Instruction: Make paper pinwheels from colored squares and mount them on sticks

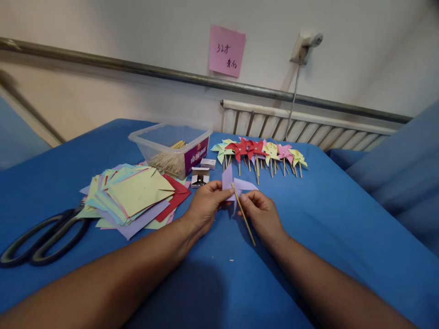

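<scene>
My left hand [205, 205] pinches a lilac paper pinwheel [236, 185] at its left side, above the blue cloth. My right hand [262, 214] grips a thin wooden stick [244, 215] that slants from the pinwheel's middle down toward me. The stick's top end lies against the paper between both hands. Just beyond my hands, a row of finished pinwheels [260, 151] in green, red, yellow and pink lies on the cloth with sticks pointing toward me.
A stack of coloured paper squares [133, 194] lies at left, with large black scissors [44, 235] beside it. A clear plastic tub [171, 146] holds wooden sticks. A small open box of pins [200, 177] sits near my left hand. A radiator [308, 128] and a pink note [227, 51] are on the wall.
</scene>
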Available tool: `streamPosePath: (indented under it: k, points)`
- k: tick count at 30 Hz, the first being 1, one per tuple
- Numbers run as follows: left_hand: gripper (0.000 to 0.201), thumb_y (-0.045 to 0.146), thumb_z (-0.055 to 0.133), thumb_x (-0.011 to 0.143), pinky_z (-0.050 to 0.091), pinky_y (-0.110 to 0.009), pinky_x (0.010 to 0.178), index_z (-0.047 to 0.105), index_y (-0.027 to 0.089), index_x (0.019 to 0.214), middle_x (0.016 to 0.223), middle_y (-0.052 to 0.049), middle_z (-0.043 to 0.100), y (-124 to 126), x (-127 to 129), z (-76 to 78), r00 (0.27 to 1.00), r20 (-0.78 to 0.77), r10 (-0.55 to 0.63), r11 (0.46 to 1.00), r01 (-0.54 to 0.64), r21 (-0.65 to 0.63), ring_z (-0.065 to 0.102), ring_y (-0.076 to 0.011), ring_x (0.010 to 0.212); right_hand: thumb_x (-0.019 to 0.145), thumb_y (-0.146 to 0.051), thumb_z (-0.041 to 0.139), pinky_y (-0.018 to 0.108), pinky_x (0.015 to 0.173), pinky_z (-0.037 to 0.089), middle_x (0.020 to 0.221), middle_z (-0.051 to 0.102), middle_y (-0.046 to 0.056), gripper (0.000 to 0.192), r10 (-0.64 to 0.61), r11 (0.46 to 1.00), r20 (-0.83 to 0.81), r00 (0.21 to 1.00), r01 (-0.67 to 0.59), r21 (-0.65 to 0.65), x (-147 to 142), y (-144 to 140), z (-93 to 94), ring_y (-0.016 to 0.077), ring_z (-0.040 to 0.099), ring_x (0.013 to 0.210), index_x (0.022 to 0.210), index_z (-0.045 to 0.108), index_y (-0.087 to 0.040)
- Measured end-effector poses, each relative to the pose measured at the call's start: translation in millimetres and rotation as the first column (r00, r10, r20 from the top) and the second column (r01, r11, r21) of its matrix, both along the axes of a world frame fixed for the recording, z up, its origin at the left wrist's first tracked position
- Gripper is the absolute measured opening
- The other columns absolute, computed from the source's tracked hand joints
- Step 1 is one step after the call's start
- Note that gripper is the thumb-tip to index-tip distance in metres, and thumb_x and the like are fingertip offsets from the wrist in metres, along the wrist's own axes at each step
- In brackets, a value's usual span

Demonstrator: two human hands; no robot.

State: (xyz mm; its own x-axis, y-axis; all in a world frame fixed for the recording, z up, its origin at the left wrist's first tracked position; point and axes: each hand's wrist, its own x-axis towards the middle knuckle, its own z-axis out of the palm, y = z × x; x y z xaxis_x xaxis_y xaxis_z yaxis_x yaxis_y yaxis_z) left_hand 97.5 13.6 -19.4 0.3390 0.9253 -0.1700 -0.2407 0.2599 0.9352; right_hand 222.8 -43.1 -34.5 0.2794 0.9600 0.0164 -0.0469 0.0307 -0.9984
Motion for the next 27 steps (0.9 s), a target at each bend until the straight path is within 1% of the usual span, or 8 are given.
streamPosePath:
  k: [2, 4, 8, 12, 17, 22, 27]
  points:
    - [0.023, 0.026, 0.077, 0.062, 0.048, -0.027, 0.064, 0.062, 0.014, 0.075, 0.074, -0.003, 0.066, 2, -1, -0.2, 1.000, 0.023, -0.003, 1.000, 0.004, -0.028, 0.061, -0.0129, 0.064, 0.072, -0.045, 0.067, 0.020, 0.045, 0.040, 0.053, 0.056, -0.004, 0.030, -0.020, 0.999, -0.030, 0.999, 0.020, -0.033, 2, 2, -2.7, 0.0096, 0.052, 0.046, 0.072, 0.055, -0.017]
    - [0.022, 0.025, 0.077, 0.062, 0.048, -0.027, 0.065, 0.061, 0.014, 0.073, 0.074, -0.003, 0.066, 3, -1, -1.1, 1.000, 0.031, 0.007, 0.999, -0.006, -0.040, 0.061, -0.0128, 0.065, 0.071, -0.044, 0.068, 0.020, 0.043, 0.039, 0.052, 0.055, -0.005, 0.029, -0.028, 0.999, -0.020, 0.999, 0.027, -0.038, 3, 3, -5.3, 0.0096, 0.050, 0.045, 0.071, 0.055, -0.017]
    - [0.020, 0.025, 0.076, 0.063, 0.047, -0.026, 0.064, 0.062, 0.014, 0.073, 0.073, -0.003, 0.066, 3, -1, -3.2, 0.999, 0.031, 0.030, 0.999, -0.028, -0.042, 0.060, -0.0120, 0.064, 0.071, -0.037, 0.067, 0.021, 0.048, 0.038, 0.052, 0.055, -0.004, 0.024, -0.033, 0.999, 0.118, 0.992, 0.031, 0.020, 3, 3, -7.3, 0.0088, 0.047, 0.047, 0.064, 0.056, -0.017]
    - [0.019, 0.023, 0.075, 0.064, 0.048, -0.026, 0.066, 0.062, 0.014, 0.075, 0.073, -0.003, 0.066, 1, 0, -3.7, 0.998, 0.050, 0.040, 0.999, -0.038, -0.038, 0.061, -0.0121, 0.065, 0.071, -0.036, 0.066, 0.021, 0.045, 0.034, 0.050, 0.052, -0.005, 0.023, -0.045, 0.999, 0.200, 0.979, 0.047, -0.008, 0, 0, -6.0, 0.0085, 0.043, 0.045, 0.061, 0.055, -0.018]
    - [0.020, 0.023, 0.076, 0.062, 0.047, -0.025, 0.065, 0.060, 0.014, 0.071, 0.069, -0.001, 0.064, -1, 2, -3.2, 0.998, 0.049, 0.037, 0.999, -0.036, -0.030, 0.060, -0.0113, 0.063, 0.071, -0.039, 0.066, 0.021, 0.042, 0.035, 0.045, 0.053, -0.005, 0.026, -0.006, 0.999, 0.159, 0.987, 0.011, -0.036, -3, -2, -4.9, 0.0085, 0.045, 0.040, 0.060, 0.055, -0.018]
    - [0.022, 0.024, 0.076, 0.061, 0.047, -0.026, 0.065, 0.062, 0.014, 0.075, 0.070, -0.001, 0.064, -3, 2, -2.4, 0.999, 0.029, 0.015, 1.000, -0.015, -0.004, 0.059, -0.0116, 0.063, 0.070, -0.041, 0.068, 0.020, 0.037, 0.035, 0.045, 0.055, -0.004, 0.027, 0.013, 0.997, 0.087, 0.996, -0.006, -0.077, -7, -3, -2.8, 0.0092, 0.049, 0.036, 0.063, 0.056, -0.018]
    - [0.022, 0.024, 0.076, 0.062, 0.047, -0.026, 0.063, 0.062, 0.014, 0.076, 0.070, -0.001, 0.064, -4, 2, -2.3, 1.000, 0.007, 0.001, 1.000, -0.001, 0.000, 0.059, -0.0117, 0.061, 0.070, -0.040, 0.068, 0.019, 0.037, 0.036, 0.048, 0.058, -0.003, 0.026, 0.038, 0.996, 0.086, 0.996, -0.032, -0.078, -7, -4, -2.0, 0.0096, 0.052, 0.038, 0.063, 0.058, -0.017]
